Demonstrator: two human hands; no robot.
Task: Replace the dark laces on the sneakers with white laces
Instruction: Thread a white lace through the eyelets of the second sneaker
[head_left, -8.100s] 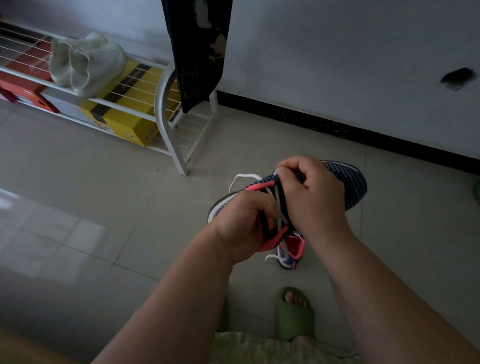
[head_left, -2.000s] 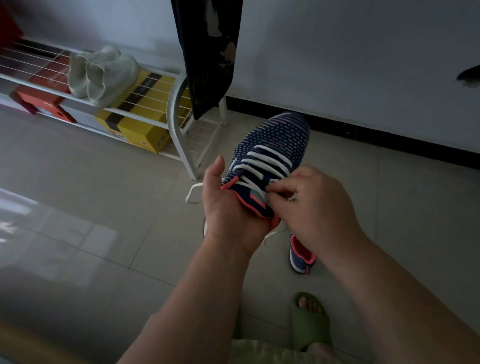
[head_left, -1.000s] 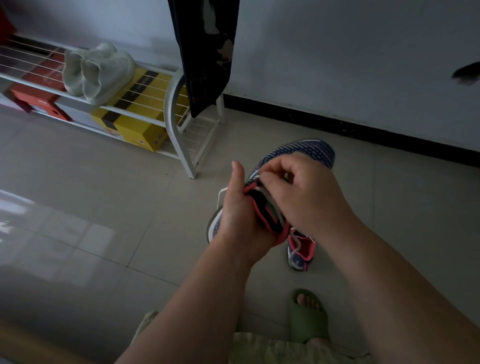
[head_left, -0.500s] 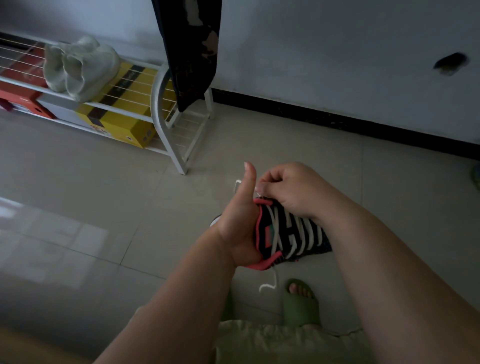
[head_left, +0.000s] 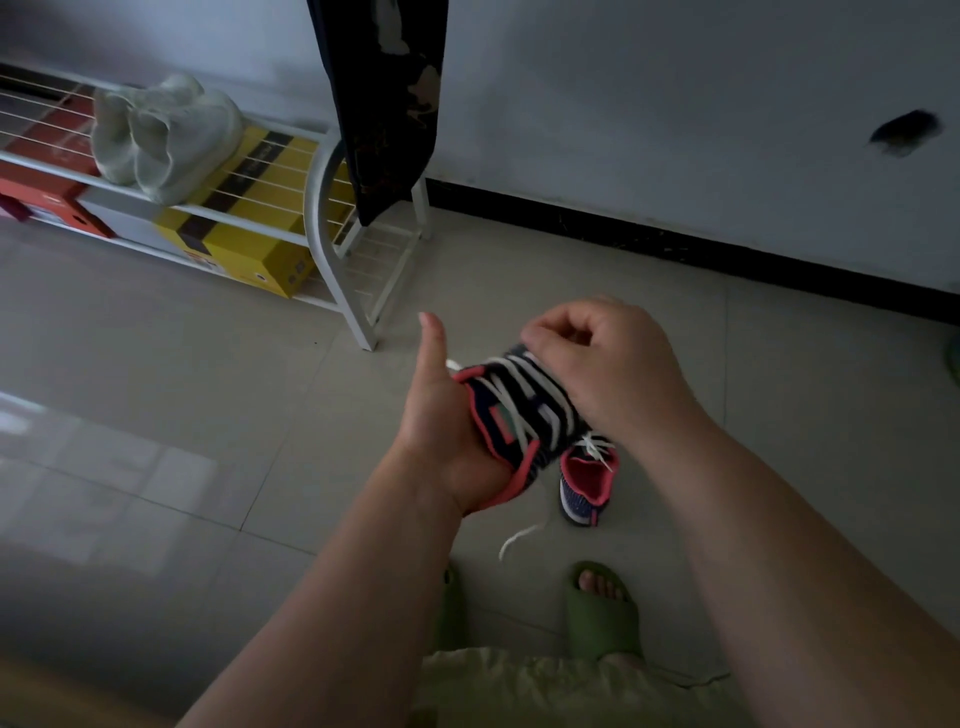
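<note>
A: So, grip status. Left hand (head_left: 441, 441) cups the sneaker (head_left: 519, 415) from the side and underneath, thumb sticking straight up and off it. Fingers are hidden behind the shoe, so how tight that hold is I can't tell.

B: And the right?

A: Right hand (head_left: 608, 374) sits curled over the toe end of the lacing. Looks like a pinch on the white lace (head_left: 524, 384), but the fingertips are tucked under, so the exact contact point is hidden.

B: Where's the shoe itself?

A: Held in the air above the floor (head_left: 208, 415), collar toward the person, white lace already crossed over most of the tongue. No dark lace visible on it.

B: Risks?

A: First one: a loose end (head_left: 519, 540) dangles below the shoe. If the right hand pulls a crossing too hard, my guess is that end shortens and the two ends come out uneven.

B: Anything else?

A: With the thumb off, the shoe could twist in the left palm under a tug. A crossing may also lie twisted, since the light is dim.

B: Second shoe?

A: Other sneaker (head_left: 589, 483) stands on the floor just below, with white lace showing at its collar, near the green slippers (head_left: 602, 613). The dangling end could snag on it if the held shoe drops lower.
</note>
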